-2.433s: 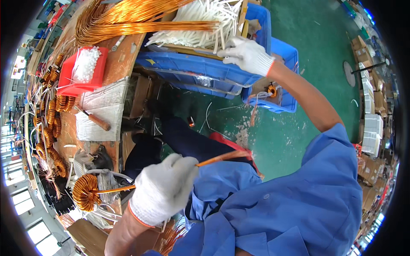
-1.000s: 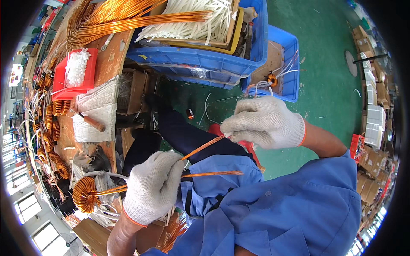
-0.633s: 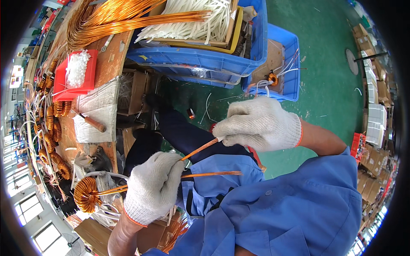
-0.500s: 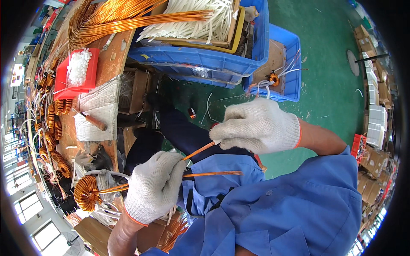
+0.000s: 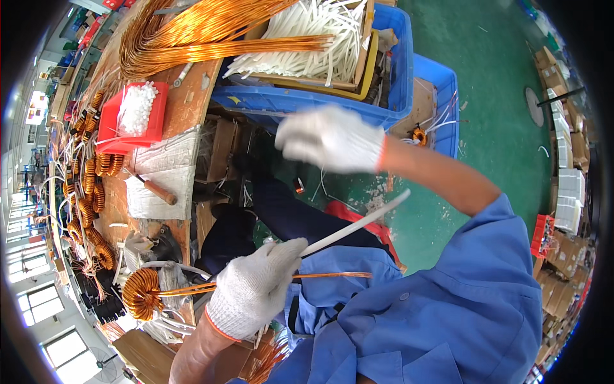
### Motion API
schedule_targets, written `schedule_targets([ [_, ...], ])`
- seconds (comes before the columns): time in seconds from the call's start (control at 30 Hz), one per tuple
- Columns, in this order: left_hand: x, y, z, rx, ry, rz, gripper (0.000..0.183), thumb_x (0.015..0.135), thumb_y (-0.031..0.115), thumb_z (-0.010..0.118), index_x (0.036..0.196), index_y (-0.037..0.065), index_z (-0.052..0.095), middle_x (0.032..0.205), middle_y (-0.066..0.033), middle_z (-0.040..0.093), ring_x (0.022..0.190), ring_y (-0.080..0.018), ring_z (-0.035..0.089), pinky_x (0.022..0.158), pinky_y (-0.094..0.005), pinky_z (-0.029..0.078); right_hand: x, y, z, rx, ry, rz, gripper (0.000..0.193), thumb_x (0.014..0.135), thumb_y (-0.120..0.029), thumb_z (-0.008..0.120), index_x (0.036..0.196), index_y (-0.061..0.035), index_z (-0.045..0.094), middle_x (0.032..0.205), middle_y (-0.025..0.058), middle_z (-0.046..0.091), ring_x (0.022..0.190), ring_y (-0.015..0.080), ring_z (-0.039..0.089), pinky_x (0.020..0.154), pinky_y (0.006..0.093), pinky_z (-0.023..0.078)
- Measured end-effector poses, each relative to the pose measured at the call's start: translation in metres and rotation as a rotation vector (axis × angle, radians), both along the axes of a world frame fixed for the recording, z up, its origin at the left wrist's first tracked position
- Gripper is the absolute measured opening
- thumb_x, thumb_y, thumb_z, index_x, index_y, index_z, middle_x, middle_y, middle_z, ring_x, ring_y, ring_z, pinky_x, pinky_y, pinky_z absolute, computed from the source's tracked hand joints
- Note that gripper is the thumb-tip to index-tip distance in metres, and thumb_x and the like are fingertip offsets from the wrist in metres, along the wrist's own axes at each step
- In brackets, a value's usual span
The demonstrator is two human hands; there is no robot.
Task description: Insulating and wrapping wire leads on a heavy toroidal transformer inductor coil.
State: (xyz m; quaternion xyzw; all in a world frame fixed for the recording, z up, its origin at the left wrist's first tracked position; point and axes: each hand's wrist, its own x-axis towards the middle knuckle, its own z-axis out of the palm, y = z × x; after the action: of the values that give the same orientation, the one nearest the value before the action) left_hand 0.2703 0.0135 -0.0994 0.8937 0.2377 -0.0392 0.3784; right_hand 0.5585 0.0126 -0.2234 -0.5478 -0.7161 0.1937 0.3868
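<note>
Head view: a ring-shaped copper coil (image 5: 142, 294) sits at lower left, beside the table's near corner, with its copper leads (image 5: 332, 275) running right into the left hand (image 5: 259, 288); whether the ring rests on anything cannot be told. This gloved hand is closed around the leads, and one thin strand bundle comes out on its far side, lying across the blue work clothes. From the top of the same fist a white tube (image 5: 358, 224) slants up to the right; whether wire runs inside it cannot be seen. The right hand (image 5: 332, 139), also gloved, is up and apart from the tube, its fingers partly curled, in front of a large blue crate (image 5: 256, 105); it is blurred, so I cannot tell whether it grips anything. On the table (image 5: 192, 96), up from the coil, a wooden-handled tool (image 5: 160, 192) lies on a pale sheet (image 5: 169, 166), next to a red bin (image 5: 111, 121) of short white pieces (image 5: 137, 109). More wound coils (image 5: 89, 185) line the table's left side. At the top, a bent bundle of copper wire (image 5: 211, 51) reaches across to many loose white tubes (image 5: 307, 38) in a box over the crate. Farther right, a smaller blue crate (image 5: 448, 137) with a little coil (image 5: 419, 136) inside stands on the green floor (image 5: 492, 109)
</note>
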Motion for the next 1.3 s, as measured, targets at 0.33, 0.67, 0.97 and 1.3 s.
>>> schedule_targets([
  [0.33,0.011,-0.005,0.002,-0.023,-0.033,0.215,0.021,0.105,0.002,0.068,0.125,-0.002,0.075,0.096,-0.0190,0.077,0.082,-0.0249,0.078,0.074,-0.0340,0.061,0.123,0.057,-0.048,-0.097,-0.503,-0.231,0.025,0.092,-0.015,0.068,0.114,-0.0143,0.079,0.113,0.0165,0.072,0.107,0.0402,0.073,0.091,0.0481,0.061],
  [0.67,0.019,0.004,0.001,-0.113,0.007,0.250,0.015,0.105,0.007,0.066,0.115,-0.001,0.074,0.087,-0.0207,0.076,0.077,-0.0320,0.079,0.070,-0.0378,0.060,0.143,0.066,-0.061,-0.139,-0.889,-0.234,0.039,0.094,-0.008,0.068,0.128,-0.0205,0.079,0.125,0.0143,0.071,0.123,0.0361,0.067,0.103,0.0472,0.057],
  [0.97,0.030,0.017,-0.004,-0.317,0.239,0.442,0.025,0.106,0.018,0.057,0.108,-0.003,0.070,0.081,-0.0204,0.073,0.074,-0.0290,0.077,0.072,-0.0397,0.058,0.090,0.014,-0.011,0.008,-0.027,-0.178,0.019,0.111,-0.020,0.060,0.118,-0.0043,0.066,0.096,0.0115,0.071,0.086,0.0284,0.070,0.084,0.0420,0.057],
  [1.3,0.037,0.021,0.004,-0.614,0.182,0.510,0.028,0.105,0.017,0.058,0.111,-0.008,0.070,0.084,-0.0095,0.072,0.078,-0.0131,0.071,0.069,-0.0297,0.054,-0.029,-0.135,0.052,-0.150,-0.170,0.033,0.020,0.096,-0.027,0.081,0.109,-0.0139,0.072,0.095,0.0057,0.071,0.078,0.0295,0.075,0.064,0.0440,0.059],
])
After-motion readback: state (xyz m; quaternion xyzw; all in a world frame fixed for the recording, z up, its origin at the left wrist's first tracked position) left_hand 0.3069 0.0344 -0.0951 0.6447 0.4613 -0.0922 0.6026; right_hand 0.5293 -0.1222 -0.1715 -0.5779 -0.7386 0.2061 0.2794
